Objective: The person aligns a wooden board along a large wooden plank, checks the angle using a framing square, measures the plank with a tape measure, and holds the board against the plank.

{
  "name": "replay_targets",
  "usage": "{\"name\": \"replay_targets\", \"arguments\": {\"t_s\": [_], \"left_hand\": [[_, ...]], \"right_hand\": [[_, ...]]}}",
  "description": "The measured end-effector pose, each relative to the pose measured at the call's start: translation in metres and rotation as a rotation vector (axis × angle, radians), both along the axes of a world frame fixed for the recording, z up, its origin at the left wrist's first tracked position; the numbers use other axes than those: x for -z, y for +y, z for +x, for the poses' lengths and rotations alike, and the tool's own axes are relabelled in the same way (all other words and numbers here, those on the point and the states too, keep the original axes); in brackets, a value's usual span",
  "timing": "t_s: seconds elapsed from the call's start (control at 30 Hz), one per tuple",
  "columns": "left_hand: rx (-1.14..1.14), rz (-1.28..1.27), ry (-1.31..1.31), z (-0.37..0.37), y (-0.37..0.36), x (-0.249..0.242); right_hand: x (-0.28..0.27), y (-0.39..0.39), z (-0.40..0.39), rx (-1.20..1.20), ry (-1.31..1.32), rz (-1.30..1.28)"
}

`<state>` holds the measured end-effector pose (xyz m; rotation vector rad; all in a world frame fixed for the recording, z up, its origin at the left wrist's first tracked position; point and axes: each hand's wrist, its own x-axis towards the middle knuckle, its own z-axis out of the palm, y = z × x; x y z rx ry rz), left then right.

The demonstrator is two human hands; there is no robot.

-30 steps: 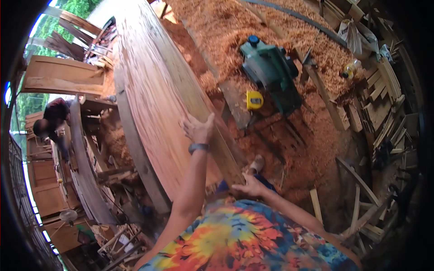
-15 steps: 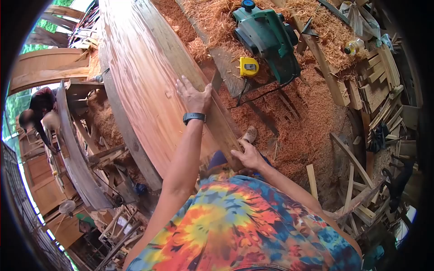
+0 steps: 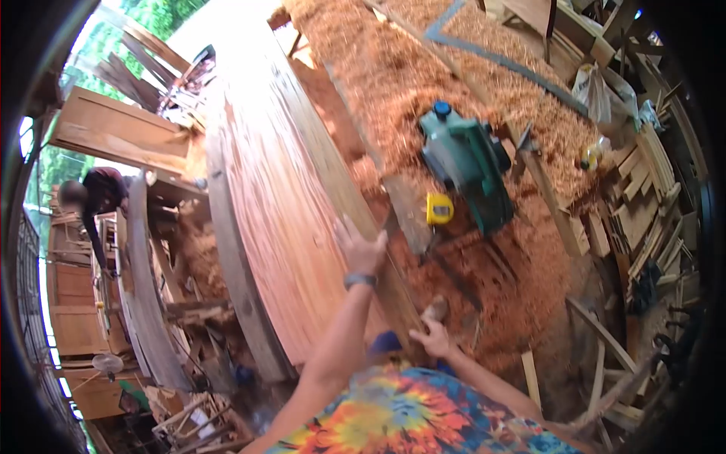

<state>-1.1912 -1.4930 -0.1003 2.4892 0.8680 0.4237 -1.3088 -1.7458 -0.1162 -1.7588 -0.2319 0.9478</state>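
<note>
A long reddish plank (image 3: 283, 189) with a wavy-grained face stretches away in front of me. My left hand (image 3: 361, 250), with a dark watch (image 3: 360, 280) on its wrist, lies flat near the plank's right side, fingers spread. Lower down, my right hand (image 3: 433, 337) touches the right edge of the wood, its thumb and fingers apart; motion blurs it a little. To the right, a green electric planer (image 3: 470, 166) rests on the shavings-covered bench. Beside the planer sits a yellow tape measure (image 3: 439, 209).
Wood shavings (image 3: 363, 83) cover the bench and floor. A metal square (image 3: 499, 60) lies at the back. Offcuts (image 3: 639, 219) are stacked at the right. Another person (image 3: 102, 193) bends over wood at the far left. A plastic bottle (image 3: 594, 153) lies at the right.
My view has tilted up, so the plank, planer and tape measure appear lower and further right. Both hands remain at the plank, in nearly the same places on it.
</note>
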Motion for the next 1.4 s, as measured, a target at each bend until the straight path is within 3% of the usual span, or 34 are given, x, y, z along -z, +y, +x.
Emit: {"name": "replay_targets", "arguments": {"t_s": [0.03,0.17,0.27,0.37,0.6,0.87,0.97,1.07,1.23,1.4], "left_hand": [[-0.003,0.007,-0.002,0.002,0.001,-0.001],[-0.019,0.007,0.023,-0.001,-0.001,0.003],[-0.017,-0.011,0.001,0.002,0.0,0.0],[-0.012,-0.022,-0.004,-0.001,0.002,0.0],[0.003,-0.018,0.023,-0.006,0.002,-0.006],[0.006,-0.047,-0.002,-0.007,0.004,-0.007],[0.005,-0.058,-0.023,-0.012,0.002,-0.006],[0.001,-0.056,-0.021,-0.01,0.006,-0.006],[-0.009,-0.043,-0.002,-0.006,0.008,-0.003],[-0.004,-0.037,0.005,-0.007,0.008,0.0]], "right_hand": [[-0.008,0.0,0.003,0.015,0.138,0.029],[0.025,-0.001,-0.006,0.024,0.182,0.092],[0.036,0.003,-0.006,0.11,0.442,0.225],[0.018,0.006,0.003,0.056,0.389,0.093],[0.014,0.008,-0.009,0.135,0.184,0.263],[0.006,0.006,-0.004,0.071,0.217,0.155],[0.03,0.005,-0.017,0.068,0.136,0.18],[0.012,0.008,-0.013,0.11,0.275,0.235],[0.006,0.011,-0.003,0.056,0.178,0.097],[0.015,0.009,-0.006,0.062,0.192,0.122]]}}
